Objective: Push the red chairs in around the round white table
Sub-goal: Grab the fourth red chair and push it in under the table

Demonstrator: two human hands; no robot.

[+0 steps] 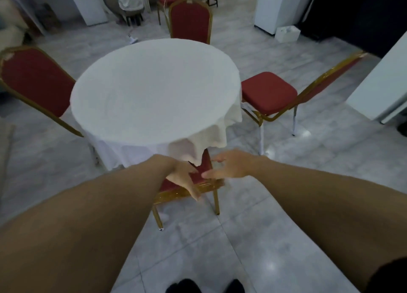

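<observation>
Shoes (204,286) at bottom edge, on grey tiled floor (253,237); both bare forearms reach forward and down toward the near chair (187,190); near chair is mostly tucked under the round table (154,90), only the rear strip of red seat and the gold frame with two back legs show, tablecloth hem draped over the seat; its backrest cannot be made out. Left hand (184,175) lies over the back edge of the seat, fingers extended and pointing down past the gold rail, looks in contact with seat but not wrapped around anything; right hand (229,167) hovers just beside the seat's right rear corner, fingers spread and loose, gripping nothing; contact with chair unclear due to blur. Table covered by white cloth, top bare. Left chair (35,81) sits close against the table, backrest facing camera side; far chair (190,20) close to the far rim, backrest upright; right chair (268,92) is out from under the table, whole seat exposed, front edge just beside the cloth, backrest angled away right. White cabinets (279,6) along the far wall.
</observation>
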